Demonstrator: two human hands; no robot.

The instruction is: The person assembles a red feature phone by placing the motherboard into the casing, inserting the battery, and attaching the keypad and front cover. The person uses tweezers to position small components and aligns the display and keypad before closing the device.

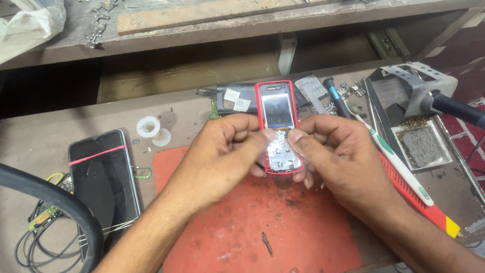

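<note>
Left hand [227,146] and right hand [331,151] both grip the red phone [277,114] over the mat [252,222]. Thumbs hide its keypad, seemingly bare. At 9 o'clock, a banded phone [103,177] lies on the bench [35,141].

A banded smartphone [103,177], toothbrush [399,164] and solder spool [149,127] lie nearby.

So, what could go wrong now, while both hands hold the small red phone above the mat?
1. The red phone is held in the air only by the fingertips of the left hand and right hand; it might slip and fall on the orange mat.
2. Both thumbs press on the exposed keypad area; too much force may bend or dirty it.
3. The soldering iron rests close on the right; a sleeve or elbow could perhaps touch it.
</note>
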